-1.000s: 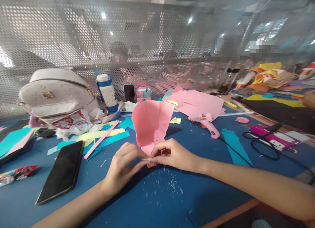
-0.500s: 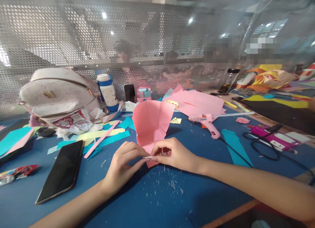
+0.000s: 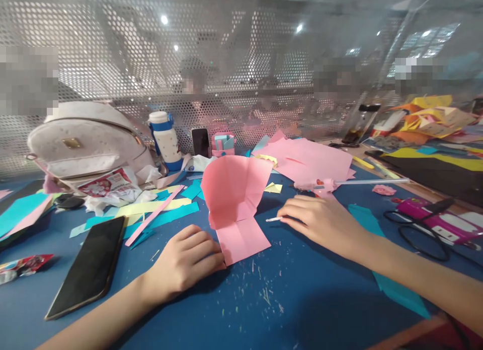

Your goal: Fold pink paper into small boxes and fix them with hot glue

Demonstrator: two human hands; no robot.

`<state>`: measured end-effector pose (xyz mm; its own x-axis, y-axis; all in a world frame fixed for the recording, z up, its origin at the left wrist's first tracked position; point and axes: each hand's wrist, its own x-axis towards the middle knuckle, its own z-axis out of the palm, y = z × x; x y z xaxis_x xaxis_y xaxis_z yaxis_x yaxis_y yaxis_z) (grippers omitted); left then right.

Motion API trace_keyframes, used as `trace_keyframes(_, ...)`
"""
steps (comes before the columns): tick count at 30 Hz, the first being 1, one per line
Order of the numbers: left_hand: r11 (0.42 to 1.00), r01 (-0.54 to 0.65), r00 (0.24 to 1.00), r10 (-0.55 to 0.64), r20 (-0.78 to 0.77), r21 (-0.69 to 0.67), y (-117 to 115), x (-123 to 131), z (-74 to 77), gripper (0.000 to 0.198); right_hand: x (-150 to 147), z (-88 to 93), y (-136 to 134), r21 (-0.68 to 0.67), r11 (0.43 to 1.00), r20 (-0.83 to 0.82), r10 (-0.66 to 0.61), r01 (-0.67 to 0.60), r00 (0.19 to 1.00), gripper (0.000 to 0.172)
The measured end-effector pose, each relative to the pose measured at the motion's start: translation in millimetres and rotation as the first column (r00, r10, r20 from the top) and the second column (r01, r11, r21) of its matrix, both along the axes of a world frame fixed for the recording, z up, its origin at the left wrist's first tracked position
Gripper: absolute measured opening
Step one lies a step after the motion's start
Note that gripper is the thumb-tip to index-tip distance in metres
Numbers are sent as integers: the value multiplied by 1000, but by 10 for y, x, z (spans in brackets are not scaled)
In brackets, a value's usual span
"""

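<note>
One slim white stick (image 3: pixel 273 219) was shown in the head view, pinched between the thumb and fingertips of the right hand (image 3: pixel 315 216), its tip left protruding. The folded pink paper (image 3: pixel 241 239) was stood between the hands on the blue table (image 3: pixel 332 299), its near-left corner touched by the curled fingers of the left hand (image 3: pixel 186 259); whether that corner was gripped could not be told. The pink glue gun (image 3: pixel 319 184) was partly hidden behind the right hand.
</note>
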<state>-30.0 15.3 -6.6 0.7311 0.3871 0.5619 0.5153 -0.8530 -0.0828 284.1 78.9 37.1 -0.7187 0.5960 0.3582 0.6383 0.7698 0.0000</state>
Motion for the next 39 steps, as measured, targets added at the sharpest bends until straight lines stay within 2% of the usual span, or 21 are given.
trace_keyframes(3, 999, -9, 998, 11, -55, 31, 17, 27, -5, 8, 154, -85, 17, 54, 998, 53, 13, -16, 999, 27)
trace_keyframes(6, 1000, 7, 997, -5, -79, 29, 41, 41, 1, 10, 122, -98, -35, 40, 996, 24, 76, -77, 997, 26)
trace_keyframes(8, 999, 33, 996, -30, -80, 36, 50, 38, 8, 9, 7, -94, -93, -46, 985, -5, 165, -165, 986, 24)
trace_keyframes(12, 999, 42, 995, -40, -90, 23, 29, 19, -1, 19, -300, -159, -173, -309, 900, -51, 305, -306, 951, 21)
trace_keyframes(15, 1000, 16, 995, -18, -100, -22, 4, -5, -31, 26, -465, -282, -147, -368, 842, -83, 391, -393, 916, 24)
trace_keyframes(18, 989, -10, 996, -2, -85, -145, -3, -46, -58, 30, -533, -406, -85, -337, 821, -116, 450, -462, 885, 25)
trace_keyframes(22, 956, -23, 998, 5, -65, -291, 7, -114, -73, 30, -537, -492, -39, -256, 827, -122, 486, -500, 866, 25)
trace_keyframes(29, 953, -24, 993, -12, -115, -301, -8, -148, -61, 31, -503, -476, -14, -41, 877, -96, 473, -478, 876, 11)
trace_keyframes(35, 930, -53, 987, -7, -160, -364, 33, -143, -41, 36, -459, -475, -5, -76, 883, -140, 450, -463, 882, 7)
trace_keyframes(39, 926, -44, 992, -5, -129, -374, 42, -138, -27, 37, -453, -497, 17, -113, 892, -143, 422, -439, 895, 14)
